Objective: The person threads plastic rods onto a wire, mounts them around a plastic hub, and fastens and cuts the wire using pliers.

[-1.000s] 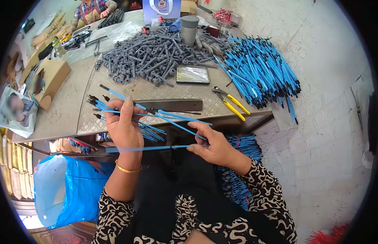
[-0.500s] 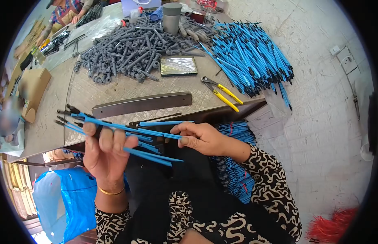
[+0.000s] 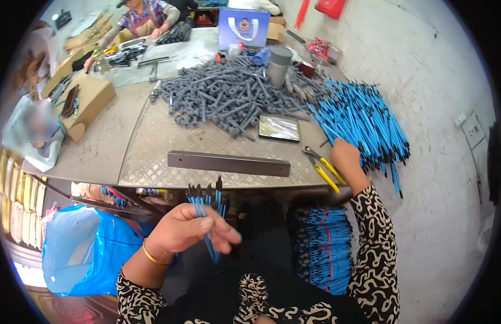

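Note:
Over my lap, in front of the table edge, my left hand [image 3: 193, 229] is closed round several blue rods [image 3: 202, 208], their black tips pointing up. My right hand [image 3: 347, 157] reaches over the table's right part, at the near left edge of a big pile of blue rods with black ends [image 3: 361, 121]. Its fingertips are bent down and partly hidden, so what they grip cannot be made out. Yellow-handled pliers [image 3: 328, 174] lie just left of my right wrist. A dark metal bar [image 3: 229, 163] lies along the table's front.
Grey plastic parts [image 3: 218, 94] are heaped mid-table, beside a grey cup [image 3: 279, 67] and a flat clear-topped box [image 3: 279, 128]. Banded blue rods [image 3: 328, 248] lie below the table edge. A blue bag [image 3: 99, 254] stands at lower left. Another person [image 3: 142, 19] sits at the far left.
My right hand has left the rods held by my left hand and moved right to the big pile. The rods in my left hand have turned from lying across to upright. The view has shifted.

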